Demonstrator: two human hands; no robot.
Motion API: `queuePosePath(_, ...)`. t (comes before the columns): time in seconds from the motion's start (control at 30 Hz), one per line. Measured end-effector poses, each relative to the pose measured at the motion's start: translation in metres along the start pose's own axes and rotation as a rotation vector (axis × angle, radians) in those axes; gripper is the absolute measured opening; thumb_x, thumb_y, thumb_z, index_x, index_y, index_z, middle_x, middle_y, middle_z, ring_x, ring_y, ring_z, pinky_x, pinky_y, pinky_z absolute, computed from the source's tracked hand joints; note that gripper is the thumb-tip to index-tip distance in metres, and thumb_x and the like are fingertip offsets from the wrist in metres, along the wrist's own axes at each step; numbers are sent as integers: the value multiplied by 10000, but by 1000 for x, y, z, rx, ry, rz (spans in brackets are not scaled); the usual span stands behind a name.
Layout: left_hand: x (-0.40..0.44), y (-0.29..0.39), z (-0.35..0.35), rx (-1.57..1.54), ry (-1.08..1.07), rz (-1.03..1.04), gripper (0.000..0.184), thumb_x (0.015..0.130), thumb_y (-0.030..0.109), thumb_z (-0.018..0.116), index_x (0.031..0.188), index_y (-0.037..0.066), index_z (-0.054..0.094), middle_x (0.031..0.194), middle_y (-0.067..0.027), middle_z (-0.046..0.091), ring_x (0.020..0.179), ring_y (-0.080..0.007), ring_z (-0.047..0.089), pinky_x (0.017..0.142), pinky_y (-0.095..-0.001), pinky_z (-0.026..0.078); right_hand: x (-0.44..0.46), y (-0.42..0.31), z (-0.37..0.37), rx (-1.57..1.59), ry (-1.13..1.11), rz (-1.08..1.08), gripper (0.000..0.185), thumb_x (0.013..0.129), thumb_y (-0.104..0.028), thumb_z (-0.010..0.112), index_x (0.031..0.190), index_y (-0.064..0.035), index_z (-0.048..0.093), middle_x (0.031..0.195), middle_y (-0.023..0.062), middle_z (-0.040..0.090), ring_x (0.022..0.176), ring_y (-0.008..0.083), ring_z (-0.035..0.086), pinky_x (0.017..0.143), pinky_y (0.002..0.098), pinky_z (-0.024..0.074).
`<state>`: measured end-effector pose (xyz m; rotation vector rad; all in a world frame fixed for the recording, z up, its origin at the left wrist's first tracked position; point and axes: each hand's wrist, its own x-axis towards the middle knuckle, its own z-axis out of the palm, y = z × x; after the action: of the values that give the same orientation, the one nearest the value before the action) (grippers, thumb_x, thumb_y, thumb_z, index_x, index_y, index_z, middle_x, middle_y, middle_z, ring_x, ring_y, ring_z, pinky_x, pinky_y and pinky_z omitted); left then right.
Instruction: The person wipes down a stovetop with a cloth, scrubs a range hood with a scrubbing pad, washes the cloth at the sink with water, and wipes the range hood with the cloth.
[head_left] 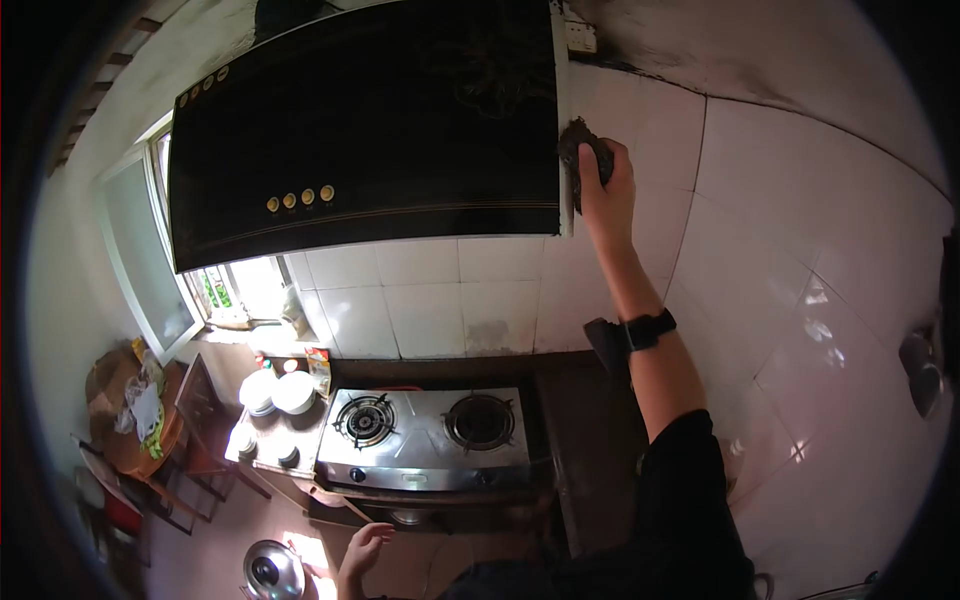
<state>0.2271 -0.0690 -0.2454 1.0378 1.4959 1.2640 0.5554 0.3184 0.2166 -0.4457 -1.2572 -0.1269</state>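
Observation:
My right hand (607,185) is closed around a dark, crumpled rag (583,160), pressed against the right side of the black range hood (370,130). That arm reaches up and wears a dark band at the wrist. Low in the view, my left hand (366,548) is held in front of the stove with its fingers loosely bent and apart, and nothing shows in it. A thin wooden handle (352,508) ends close to its fingertips; I see a gap between them.
A two-burner gas stove (425,435) stands below the hood. White bowls (293,393) are on the counter to its left. A lidded pot (273,570) is at lower left. A round wooden table (135,455) with chairs stands farther left, near an open window (150,255).

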Motion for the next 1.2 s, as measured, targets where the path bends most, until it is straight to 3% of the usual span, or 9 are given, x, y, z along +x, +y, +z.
queuePosePath(0.17,35,5,37,-13,-164,-18,293,900,23,440,1147,-11,594,1083,-92,652,1002,-177,616,896,-311,484,15,-8,-12,112,-275,253,365,848,-312,675,996,9,588,861,158,627,798,269,623,723,344,483)
queuePosePath(0.4,77,-16,42,139,-324,26,290,903,38,449,1143,4,608,1039,-84,664,978,-169,620,885,-301,485,-36,-5,-31,119,-243,128,314,840,-234,684,996,18,580,880,167,643,802,272,638,750,336,492)
queuePosePath(0.67,79,-26,37,112,-350,16,296,879,52,469,1133,6,613,1025,-91,665,976,-165,621,883,-305,488,9,-17,-11,-5,-237,112,287,836,-220,691,1007,-12,592,845,133,637,784,215,629,728,328,487)
queuePosePath(0.77,72,-17,48,210,-488,30,318,858,57,469,1142,19,605,1029,-98,663,983,-194,625,889,-316,483,-77,14,-57,-58,-267,404,272,858,-226,683,1002,-13,597,840,95,641,751,191,614,705,315,486)
queuePosePath(0.87,92,9,68,413,-665,167,324,852,71,468,1146,35,601,1051,-114,647,1006,-231,617,888,-337,478,-189,64,-108,248,-149,849,226,895,-233,662,998,-37,618,849,10,629,710,111,585,622,260,465)
queuePosePath(0.93,94,12,81,343,-751,264,260,899,71,474,1117,20,606,982,-67,653,926,-162,620,830,-308,496,-230,76,-127,390,58,1066,209,915,-215,630,1040,-48,614,867,22,628,708,105,583,597,256,458)
queuePosePath(0.97,97,13,89,266,-849,244,259,921,74,477,1148,12,585,1037,-74,645,976,-159,612,864,-304,485,-242,83,-136,356,77,1099,209,915,-215,630,1040,-48,614,867,22,628,708,105,583,597,256,458)
queuePosePath(1.07,85,61,123,164,-998,81,291,962,158,496,1213,19,545,1129,-91,629,1067,-168,591,913,-306,459,-238,97,-136,804,237,1131,188,948,-212,570,1060,-65,603,892,14,628,692,122,574,575,279,452)
queuePosePath(1.2,69,143,159,229,-1204,253,275,964,170,489,1187,28,567,1102,-87,636,1045,-177,597,905,-316,461,-216,83,-127,1090,218,1096,186,972,-264,502,977,-104,595,842,13,601,634,150,505,571,295,411)
